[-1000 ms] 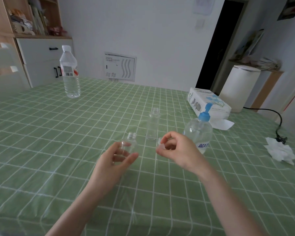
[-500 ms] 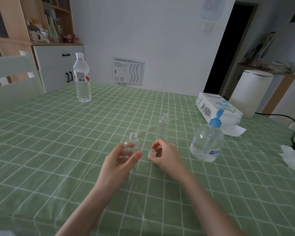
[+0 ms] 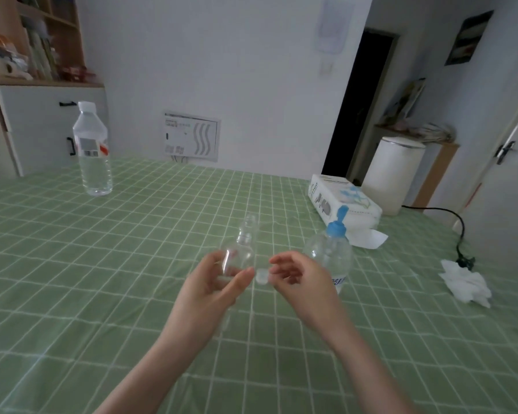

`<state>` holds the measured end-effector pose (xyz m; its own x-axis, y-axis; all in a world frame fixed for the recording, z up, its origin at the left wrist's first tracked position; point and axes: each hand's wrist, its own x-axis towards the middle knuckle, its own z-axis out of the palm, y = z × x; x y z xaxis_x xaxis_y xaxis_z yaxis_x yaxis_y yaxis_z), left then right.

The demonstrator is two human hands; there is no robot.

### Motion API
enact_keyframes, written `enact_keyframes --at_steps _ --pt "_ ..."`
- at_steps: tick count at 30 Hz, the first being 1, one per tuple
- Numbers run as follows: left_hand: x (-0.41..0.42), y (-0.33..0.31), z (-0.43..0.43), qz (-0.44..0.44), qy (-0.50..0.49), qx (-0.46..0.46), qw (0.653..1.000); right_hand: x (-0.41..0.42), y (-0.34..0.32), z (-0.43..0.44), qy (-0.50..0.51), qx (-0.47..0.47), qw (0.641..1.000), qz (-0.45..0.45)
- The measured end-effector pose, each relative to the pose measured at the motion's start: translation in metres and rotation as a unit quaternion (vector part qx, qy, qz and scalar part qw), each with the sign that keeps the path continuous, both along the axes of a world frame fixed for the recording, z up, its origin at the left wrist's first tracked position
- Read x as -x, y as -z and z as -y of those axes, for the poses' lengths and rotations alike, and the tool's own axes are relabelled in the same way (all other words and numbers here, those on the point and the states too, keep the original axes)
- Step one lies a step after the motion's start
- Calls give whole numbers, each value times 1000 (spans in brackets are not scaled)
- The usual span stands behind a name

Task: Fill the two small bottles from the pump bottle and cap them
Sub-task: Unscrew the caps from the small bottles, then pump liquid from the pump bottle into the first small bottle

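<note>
My left hand (image 3: 213, 286) grips a small clear uncapped bottle (image 3: 235, 261) just above the green checked tablecloth (image 3: 132, 264). The second small clear bottle (image 3: 249, 224) stands open right behind it, and the two partly overlap. A small pale cap (image 3: 262, 277) lies beside the held bottle, at the fingertips of my right hand (image 3: 299, 282). That hand's fingers are loosened and spread, with none closed round the cap. The pump bottle (image 3: 326, 255), clear with a blue pump head (image 3: 338, 224), stands just behind my right hand, which partly hides it.
A large water bottle (image 3: 92, 150) stands at the far left of the table. A white tissue pack (image 3: 341, 198) lies at the far right behind the pump bottle. A crumpled tissue (image 3: 464, 282) and a black cable (image 3: 458, 231) are at the right edge.
My right hand, which pinched the cap before, has spread its fingers, and the cap now sits beside them. My left hand keeps its hold on the small bottle. The camera has shifted.
</note>
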<state>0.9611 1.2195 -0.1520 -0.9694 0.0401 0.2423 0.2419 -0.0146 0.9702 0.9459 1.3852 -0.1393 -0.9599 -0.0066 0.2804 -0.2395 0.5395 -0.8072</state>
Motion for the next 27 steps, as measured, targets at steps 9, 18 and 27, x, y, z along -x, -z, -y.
enact_keyframes --at_steps 9,18,27 --pt "32 -19 -78 30 54 60 996 0 -18 -80 104 42 993 32" --pt "55 -25 -115 65 98 37 992 45 -65 -112 189 78 979 17" --pt "57 -31 -113 62 116 10 991 97 -98 -92 107 54 990 74"
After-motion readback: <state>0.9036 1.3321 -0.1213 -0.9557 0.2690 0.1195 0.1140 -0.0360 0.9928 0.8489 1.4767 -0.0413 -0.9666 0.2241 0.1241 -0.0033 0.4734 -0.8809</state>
